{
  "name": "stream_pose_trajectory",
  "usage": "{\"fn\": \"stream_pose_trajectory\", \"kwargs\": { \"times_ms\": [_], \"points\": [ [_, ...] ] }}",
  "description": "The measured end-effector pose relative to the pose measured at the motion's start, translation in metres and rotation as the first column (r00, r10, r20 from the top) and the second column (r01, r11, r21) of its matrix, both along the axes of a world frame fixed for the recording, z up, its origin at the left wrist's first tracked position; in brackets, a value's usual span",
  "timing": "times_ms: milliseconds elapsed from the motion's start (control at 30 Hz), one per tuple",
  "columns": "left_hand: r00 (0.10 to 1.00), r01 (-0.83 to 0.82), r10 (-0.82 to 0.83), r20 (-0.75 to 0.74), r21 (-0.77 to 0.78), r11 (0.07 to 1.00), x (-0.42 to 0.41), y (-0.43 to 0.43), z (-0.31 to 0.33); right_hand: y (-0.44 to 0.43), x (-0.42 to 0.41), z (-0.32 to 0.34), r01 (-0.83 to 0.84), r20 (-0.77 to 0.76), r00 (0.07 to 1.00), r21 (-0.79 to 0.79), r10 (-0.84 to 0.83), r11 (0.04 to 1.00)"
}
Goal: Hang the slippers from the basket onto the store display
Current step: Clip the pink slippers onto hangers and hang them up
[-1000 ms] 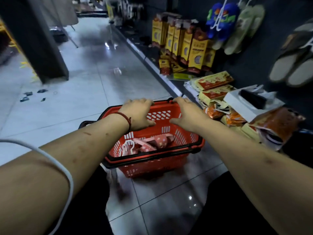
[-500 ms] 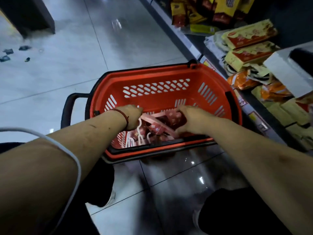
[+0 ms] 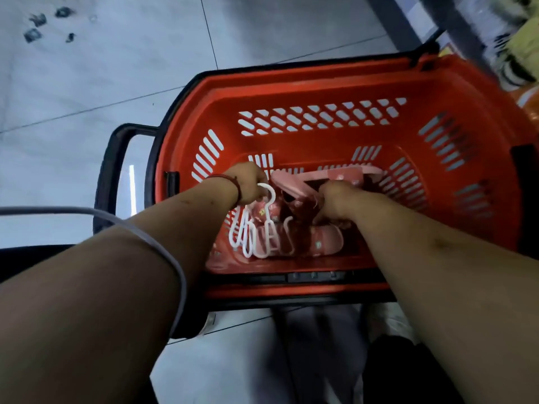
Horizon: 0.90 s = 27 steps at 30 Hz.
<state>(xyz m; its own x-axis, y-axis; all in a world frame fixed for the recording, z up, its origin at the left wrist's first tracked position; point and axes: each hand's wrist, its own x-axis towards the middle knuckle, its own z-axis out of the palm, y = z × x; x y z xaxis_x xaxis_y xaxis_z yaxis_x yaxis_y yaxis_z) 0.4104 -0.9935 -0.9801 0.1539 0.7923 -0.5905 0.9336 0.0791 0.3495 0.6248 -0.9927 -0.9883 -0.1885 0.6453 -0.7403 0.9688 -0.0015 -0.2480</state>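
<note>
Slippers (image 3: 320,243), pink and clipped to white hangers (image 3: 250,234), lie on the floor of the red basket (image 3: 320,91) against its near wall, directly under your hands. The bundle's long axis runs roughly left to right with the hooks at the left end, so your left hand (image 3: 246,183) is nearer them and pinches one hanger from above. Your right hand (image 3: 339,198), wrist bent down, curls its fingers into the slippers. Lifting hook-first looks likely to keep the pairs from tangling.
</note>
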Motion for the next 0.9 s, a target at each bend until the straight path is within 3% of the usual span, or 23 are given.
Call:
{"fn": "stream_pose_trajectory", "kwargs": {
  "times_ms": [100,200,333,500,633,700,767,900],
  "points": [
    [0.968,-0.152,0.169,0.187,-0.106,0.983,0.000,0.000,0.003,0.006,0.008,-0.006,0.009,0.017,1.000,0.044,-0.009,0.999],
    [0.848,-0.287,0.382,0.367,-0.287,0.914,-0.002,-0.001,0.021,0.010,0.010,-0.007,0.036,-0.037,0.999,0.027,-0.035,0.999],
    [0.735,-0.371,0.485,0.474,-0.317,0.873,-0.009,-0.002,0.043,0.010,-0.004,-0.006,0.021,-0.067,0.998,0.058,-0.017,0.998],
    [0.615,-0.538,0.497,0.613,-0.134,0.832,-0.006,0.001,0.068,0.008,-0.030,-0.004,-0.050,-0.018,0.999,0.095,0.051,0.994],
    [0.689,-0.500,0.410,0.598,-0.017,0.866,-0.006,-0.005,0.075,0.008,-0.036,-0.004,-0.065,0.002,0.998,0.108,0.065,0.992],
    [0.717,-0.537,0.382,0.583,0.113,0.836,-0.008,-0.006,0.075,0.006,-0.033,-0.006,-0.059,-0.013,0.998,0.111,0.061,0.992],
    [0.705,-0.606,0.381,0.598,0.229,0.762,-0.013,-0.006,0.077,0.004,-0.030,-0.008,-0.096,-0.005,0.995,0.078,0.096,0.992],
    [0.635,-0.676,0.403,0.659,0.221,0.702,-0.022,-0.004,0.087,0.002,-0.029,-0.009,-0.075,0.042,0.997,0.099,0.071,0.992]
  ]
}}
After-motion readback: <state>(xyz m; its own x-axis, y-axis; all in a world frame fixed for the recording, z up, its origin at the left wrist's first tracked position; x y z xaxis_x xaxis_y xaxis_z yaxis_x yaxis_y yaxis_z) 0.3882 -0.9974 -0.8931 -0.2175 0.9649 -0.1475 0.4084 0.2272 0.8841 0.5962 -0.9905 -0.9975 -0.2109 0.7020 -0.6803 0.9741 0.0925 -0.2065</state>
